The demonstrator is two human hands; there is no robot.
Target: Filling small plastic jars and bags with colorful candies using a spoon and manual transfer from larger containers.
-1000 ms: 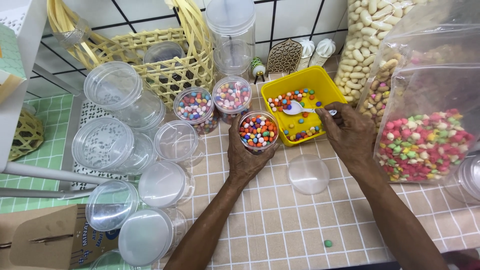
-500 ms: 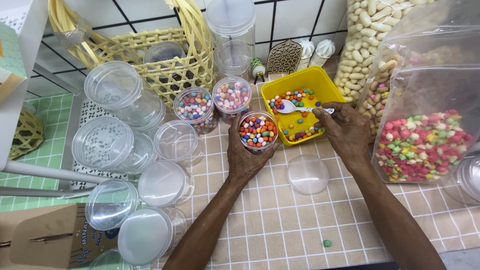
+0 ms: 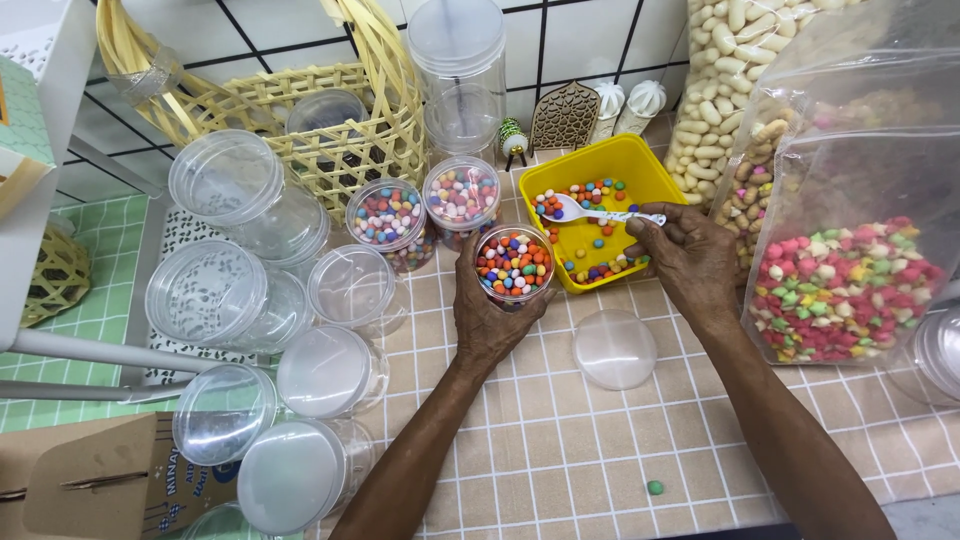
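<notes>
The left hand (image 3: 492,318) is wrapped around a small clear jar (image 3: 514,264) brimming with coloured candy balls, beside the yellow tub (image 3: 640,165) holding a few more, over which the right hand (image 3: 690,258) pinches a white spoon (image 3: 590,212), near two filled jars (image 3: 425,210).

Spoon raised inside the yellow tray

The white spoon (image 3: 598,212), held by the right hand (image 3: 688,258), has been lifted from the tray's (image 3: 640,165) middle and shifted toward its far left corner.
</notes>
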